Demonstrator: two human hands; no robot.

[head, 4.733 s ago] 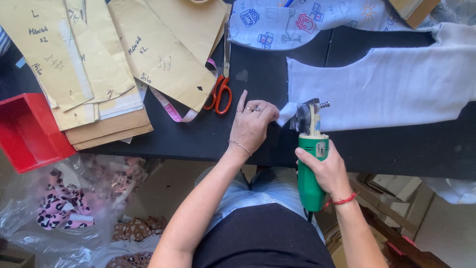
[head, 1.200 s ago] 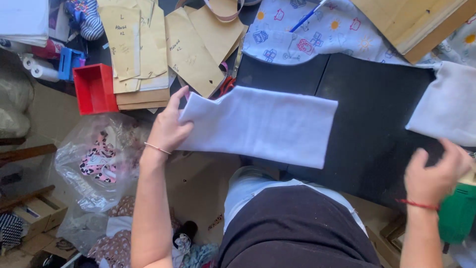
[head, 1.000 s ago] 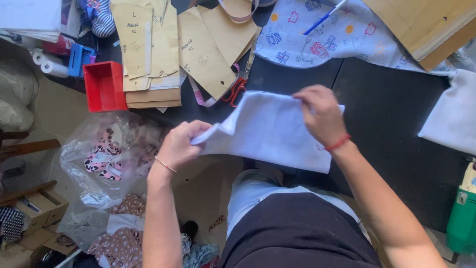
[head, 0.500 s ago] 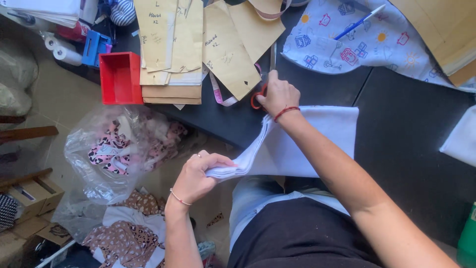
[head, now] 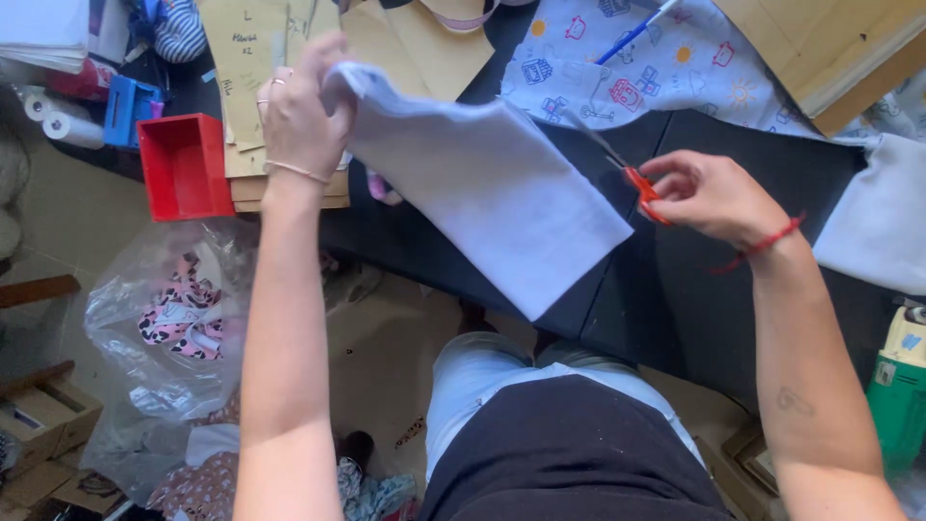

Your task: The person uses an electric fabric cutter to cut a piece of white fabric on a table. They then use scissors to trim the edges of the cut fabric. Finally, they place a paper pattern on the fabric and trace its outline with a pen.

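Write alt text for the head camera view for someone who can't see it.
A person's left hand lifts a folded piece of white fabric over a black worktable, while the right hand holds orange-handled scissors at its edge. Brown paper patterns and a red plastic bin sit nearby.

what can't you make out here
Head view:
- Scissors: the handles sit inside the right hand, and the blades are motion-blurred.
- Left hand: its fingertips are tucked behind the white cloth.
- Green cutter: cut off by the right edge.
- Paper patterns: cut off by the top edge.

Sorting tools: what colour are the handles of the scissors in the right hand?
Orange-red handles on the scissors, in the head view.
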